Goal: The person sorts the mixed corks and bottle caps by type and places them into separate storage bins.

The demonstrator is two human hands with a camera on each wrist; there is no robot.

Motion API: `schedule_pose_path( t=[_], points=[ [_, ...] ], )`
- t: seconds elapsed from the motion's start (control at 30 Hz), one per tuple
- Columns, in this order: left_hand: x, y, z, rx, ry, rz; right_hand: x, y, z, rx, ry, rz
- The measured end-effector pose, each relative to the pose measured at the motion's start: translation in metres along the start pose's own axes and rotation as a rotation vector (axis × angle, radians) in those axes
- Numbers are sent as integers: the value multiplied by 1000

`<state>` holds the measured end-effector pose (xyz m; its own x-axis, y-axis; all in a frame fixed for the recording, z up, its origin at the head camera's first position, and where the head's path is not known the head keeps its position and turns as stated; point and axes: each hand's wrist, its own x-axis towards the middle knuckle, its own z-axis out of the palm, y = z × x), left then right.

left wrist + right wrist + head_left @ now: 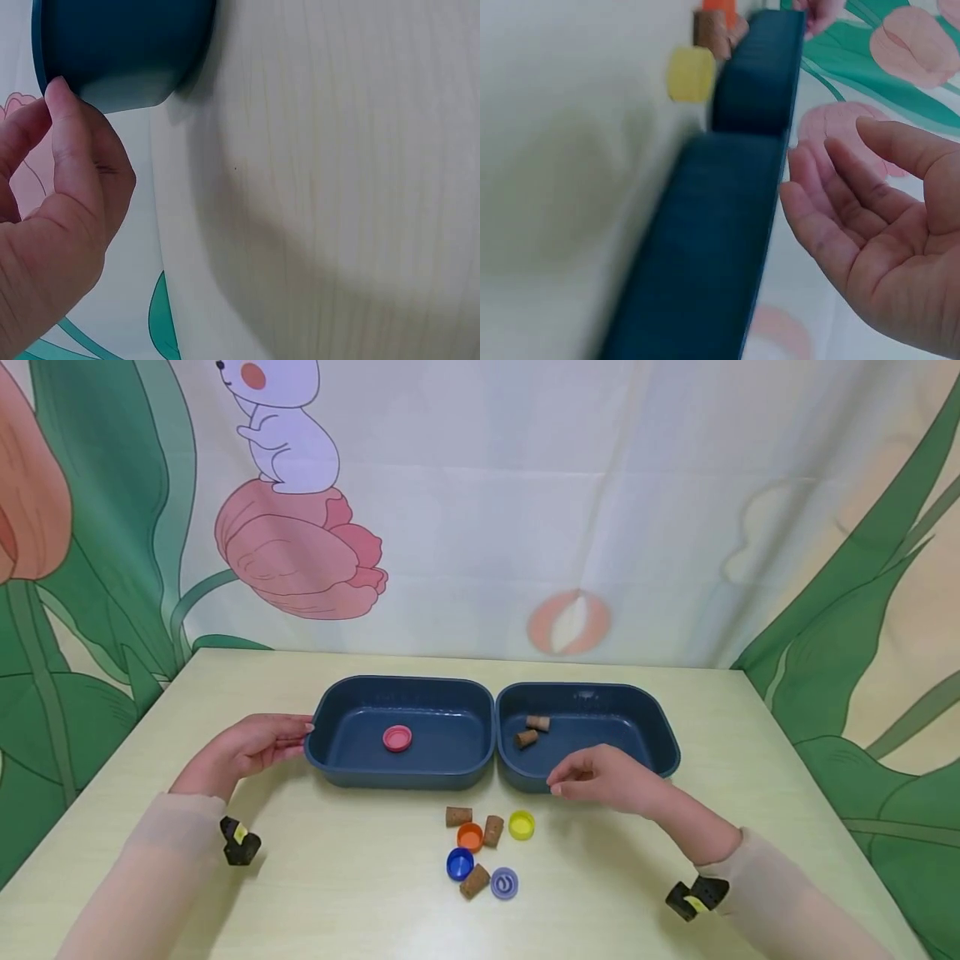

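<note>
At the left end of the left dark blue tray (pixel 397 779), my left hand (pixel 255 745) pinches the rim with its fingertips; the left wrist view shows the thumb (pixel 71 142) right at the edge. A pink bottle cap (pixel 397 738) lies inside that tray. Over the front rim of the right dark blue tray (pixel 637 727) hovers my right hand (pixel 611 781), its fingers loosely bent around nothing. Two corks, one paler (pixel 537 722) and one browner (pixel 527 739), lie in this right tray, towards its left side.
In front of the trays lie three corks (pixel 475 882) among an orange cap (pixel 470 837), a yellow cap (pixel 522 825), a blue cap (pixel 460 864) and a lavender cap (pixel 505 883). The trays stand side by side on a pale wooden table (pixel 360 877); a printed curtain (pixel 465 527) hangs behind.
</note>
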<state>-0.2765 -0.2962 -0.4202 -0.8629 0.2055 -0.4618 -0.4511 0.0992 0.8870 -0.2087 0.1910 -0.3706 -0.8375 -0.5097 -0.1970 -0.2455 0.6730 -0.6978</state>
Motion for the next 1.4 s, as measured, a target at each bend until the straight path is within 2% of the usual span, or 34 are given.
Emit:
schedule_pose_path(
  t=[0.1, 0.47, 0.77, 1.07, 1.4],
  points=[
    [-1, 0, 1, -6, 4, -2, -2, 2, 10, -20, -14, -23],
    [-1, 1, 2, 11, 3, -7, 1, 14, 40, -81, -46, -13],
    [2, -2, -2, 5, -6, 19, 14, 11, 56, -188, -24, -22],
    [3, -4, -2, 14, -6, 22, 23, 11, 64, -218, -13, 15],
    [3, -4, -2, 17, -8, 11, 25, 11, 63, -257, -39, -31]
  ],
)
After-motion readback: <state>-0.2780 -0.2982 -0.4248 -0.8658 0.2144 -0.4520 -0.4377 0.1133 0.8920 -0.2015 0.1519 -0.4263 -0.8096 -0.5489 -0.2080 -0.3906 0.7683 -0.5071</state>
